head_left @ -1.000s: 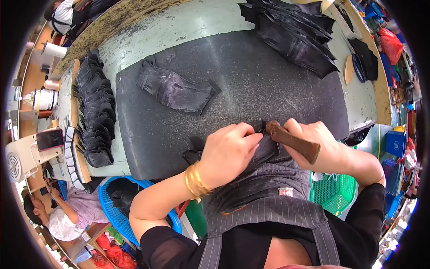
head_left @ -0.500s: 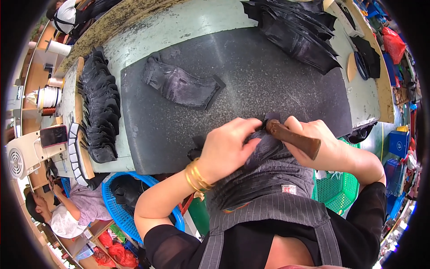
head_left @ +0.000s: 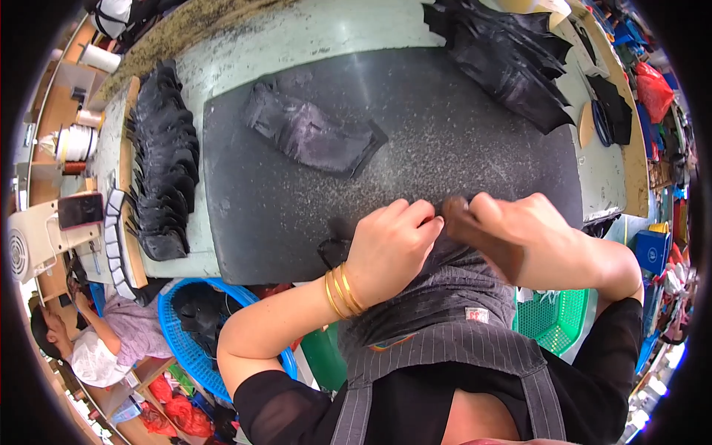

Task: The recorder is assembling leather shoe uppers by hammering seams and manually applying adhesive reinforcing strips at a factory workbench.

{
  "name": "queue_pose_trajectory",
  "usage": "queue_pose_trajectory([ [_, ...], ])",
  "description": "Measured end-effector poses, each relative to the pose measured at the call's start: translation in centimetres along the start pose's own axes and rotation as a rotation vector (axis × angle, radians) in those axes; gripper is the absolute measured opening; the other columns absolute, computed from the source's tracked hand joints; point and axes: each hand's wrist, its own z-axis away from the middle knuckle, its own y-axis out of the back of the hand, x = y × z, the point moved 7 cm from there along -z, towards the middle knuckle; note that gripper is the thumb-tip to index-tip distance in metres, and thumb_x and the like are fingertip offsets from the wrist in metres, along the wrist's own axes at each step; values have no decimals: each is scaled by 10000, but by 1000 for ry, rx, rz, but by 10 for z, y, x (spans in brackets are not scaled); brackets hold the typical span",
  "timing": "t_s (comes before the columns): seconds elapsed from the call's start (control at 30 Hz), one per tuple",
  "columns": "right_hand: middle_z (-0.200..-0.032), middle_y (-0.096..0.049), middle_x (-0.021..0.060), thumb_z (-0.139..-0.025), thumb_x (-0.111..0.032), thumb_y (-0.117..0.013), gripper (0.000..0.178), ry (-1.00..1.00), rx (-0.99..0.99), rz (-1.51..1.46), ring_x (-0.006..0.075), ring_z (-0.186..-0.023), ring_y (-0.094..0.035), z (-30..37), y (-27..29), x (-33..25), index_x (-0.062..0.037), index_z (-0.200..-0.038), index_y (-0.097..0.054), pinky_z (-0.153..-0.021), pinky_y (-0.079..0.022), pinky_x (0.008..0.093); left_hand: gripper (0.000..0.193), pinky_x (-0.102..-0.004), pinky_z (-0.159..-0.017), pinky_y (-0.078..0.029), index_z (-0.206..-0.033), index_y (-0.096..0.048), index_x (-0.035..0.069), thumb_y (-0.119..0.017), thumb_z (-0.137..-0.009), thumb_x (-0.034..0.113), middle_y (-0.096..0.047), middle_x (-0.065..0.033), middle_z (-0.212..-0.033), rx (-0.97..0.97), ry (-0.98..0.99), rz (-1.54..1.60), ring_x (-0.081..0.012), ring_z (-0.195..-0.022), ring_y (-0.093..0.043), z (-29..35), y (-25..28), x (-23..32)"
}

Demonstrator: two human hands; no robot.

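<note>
At the near edge of the dark work mat (head_left: 245,230), my left hand (head_left: 393,241) is closed in a pinch at a black leather piece (head_left: 334,248). Most of that piece is hidden under the hand and against my apron. My right hand (head_left: 538,233) is closed round a brown wooden-handled tool (head_left: 486,241), slightly blurred; its working end is hidden, close to my left fingertips. Farther out on the mat lies another black leather piece (head_left: 319,137), curved and dusted with pale powder.
A row of overlapping black pieces (head_left: 163,167) stands along the left. More black leather pieces (head_left: 512,70) are stacked at the far right. Below the table are a blue basket (head_left: 174,326) and a green basket (head_left: 571,319). A co-worker (head_left: 96,341) sits at lower left.
My left thumb and fingers have come together into a pinch, and that hand has shifted slightly right. The wooden-handled tool has tilted a little in my right hand. The view has shifted slightly.
</note>
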Motion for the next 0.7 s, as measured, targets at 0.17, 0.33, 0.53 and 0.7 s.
queue_pose_trajectory([
  [0.17,-911,-528,94,-810,-74,-663,385,-32,115,-78,276,-676,-617,3,-4,3,-45,-1188,-601,-496,-477,384,164,-346,-660,-538,-945,-703,37,-742,-809,118,-680,-86,-886,-38,277,338,-272,-772,-673,10,8,-29],
  [0.33,-866,-519,157,-802,-3,-662,419,32,324,-218,366,-664,-616,2,47,-7,-35,-1209,-568,-537,-483,437,26,-349,-626,-519,-795,-689,102,-713,-792,110,-633,-13,-824,162,117,121,-232,-722,-622,16,8,-16],
  [0.53,-890,-522,124,-795,-86,-659,353,21,217,-177,297,-624,-625,1,22,-4,-48,-1137,-578,-485,-487,402,73,-328,-620,-514,-788,-673,106,-711,-735,73,-615,11,-828,166,78,55,-209,-709,-581,11,8,-8],
  [0.7,-873,-530,107,-809,-125,-636,277,92,311,-175,274,-639,-651,2,14,-14,-73,-1071,-566,-479,-512,400,180,-389,-635,-530,-801,-660,75,-719,-830,242,-657,-80,-775,-67,237,51,-290,-711,-652,5,20,-20],
])
